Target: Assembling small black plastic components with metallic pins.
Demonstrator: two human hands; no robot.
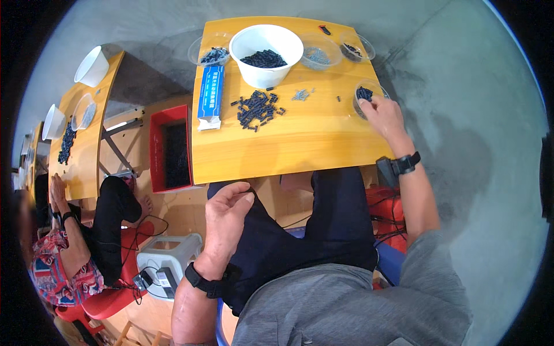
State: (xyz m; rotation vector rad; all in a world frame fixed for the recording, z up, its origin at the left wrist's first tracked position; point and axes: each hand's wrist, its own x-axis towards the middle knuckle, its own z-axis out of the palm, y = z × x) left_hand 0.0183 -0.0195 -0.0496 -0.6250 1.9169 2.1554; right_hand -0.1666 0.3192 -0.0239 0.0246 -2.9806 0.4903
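Note:
My right hand (383,117) reaches to a clear plastic bowl (359,109) at the table's right edge. Its fingers are bent together beside small black parts (364,93) in the bowl, and whatever they grip is hidden. Over my lap, in front of the table's near edge, my left hand (226,216) is closed with thumb and fingers together. Anything between them is too small to make out. On the table lies a loose pile of short black cylindrical pieces (257,109). A small heap of silvery pieces (301,95) lies right of it.
A white tub (265,34) of black pieces stands at the back, among clear bowls of small parts (317,56). A blue-and-white box (210,98) lies at the left. Below is a red bin (154,150). Another person (69,254) sits at a table on the left.

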